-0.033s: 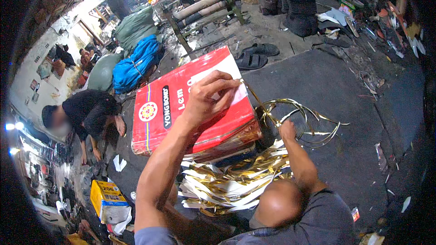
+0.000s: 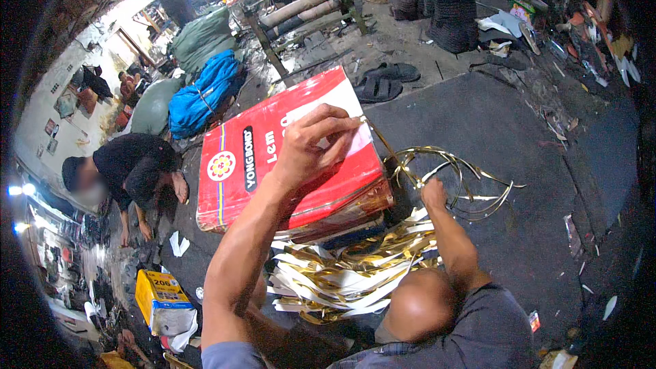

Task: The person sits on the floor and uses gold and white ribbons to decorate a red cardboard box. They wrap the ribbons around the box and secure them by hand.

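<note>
My left hand [image 2: 318, 143] is raised over the red carton [image 2: 232, 198], thumb and fingertips closed in a pinch on the end of a thin gold strip [image 2: 384, 142]. The strip slants down to the right, toward my right hand [image 2: 433, 195]. That hand is closed around gold and white strips [image 2: 463, 164], which loop loosely out beyond it over the dark mat. Its fingertips are partly hidden. Below the carton, between my arms, lies a spread bundle of gold and white strips [image 2: 342, 273]. My bare knee [image 2: 420, 305] stands near its right end.
A person in black [image 2: 137, 167] crouches at the left. Nearer is a yellow and blue box [image 2: 162, 301]. Behind the carton are a blue sack [image 2: 205, 96], black sandals [image 2: 386, 82] and dark stacked rolls [image 2: 451, 17]. Scraps litter the right edge of the dark mat [image 2: 506, 260].
Both hands keep their grips and almost the same places. The whole view has shifted very slightly.
</note>
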`<state>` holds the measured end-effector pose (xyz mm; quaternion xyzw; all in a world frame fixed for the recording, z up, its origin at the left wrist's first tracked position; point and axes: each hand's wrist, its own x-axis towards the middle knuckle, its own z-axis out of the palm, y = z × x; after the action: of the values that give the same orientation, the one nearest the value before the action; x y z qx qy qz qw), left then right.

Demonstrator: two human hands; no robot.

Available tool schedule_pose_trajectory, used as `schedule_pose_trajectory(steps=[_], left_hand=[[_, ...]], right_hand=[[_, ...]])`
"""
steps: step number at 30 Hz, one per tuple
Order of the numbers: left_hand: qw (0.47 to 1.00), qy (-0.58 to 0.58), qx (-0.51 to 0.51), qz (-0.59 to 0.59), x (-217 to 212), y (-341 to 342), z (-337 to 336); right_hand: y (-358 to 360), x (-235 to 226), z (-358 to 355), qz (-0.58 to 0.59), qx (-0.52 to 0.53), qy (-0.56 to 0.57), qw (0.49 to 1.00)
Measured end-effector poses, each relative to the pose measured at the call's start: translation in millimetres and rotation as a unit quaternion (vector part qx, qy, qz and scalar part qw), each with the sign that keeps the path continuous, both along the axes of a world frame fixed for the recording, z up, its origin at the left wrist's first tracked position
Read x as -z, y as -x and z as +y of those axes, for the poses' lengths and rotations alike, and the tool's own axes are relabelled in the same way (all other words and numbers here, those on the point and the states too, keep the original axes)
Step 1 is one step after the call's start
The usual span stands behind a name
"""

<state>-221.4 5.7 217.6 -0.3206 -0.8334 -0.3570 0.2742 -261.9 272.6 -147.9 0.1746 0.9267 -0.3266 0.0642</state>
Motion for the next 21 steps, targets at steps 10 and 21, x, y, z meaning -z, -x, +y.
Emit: schedule_pose_trajectory(steps=[10,21], left_hand=[[0.982,0.117,-0.025,0.147,12.8,7.9,-18.6],[0.993,0.117,0.010,0.018,1.4,3.9,-19.6]], right_hand=[[13.3,50.5,46.4,0.046,-0.009,-0.156,0.987],[-88.4,-34.6,31.3,0.378,-0.051,-0.078,0.921]])
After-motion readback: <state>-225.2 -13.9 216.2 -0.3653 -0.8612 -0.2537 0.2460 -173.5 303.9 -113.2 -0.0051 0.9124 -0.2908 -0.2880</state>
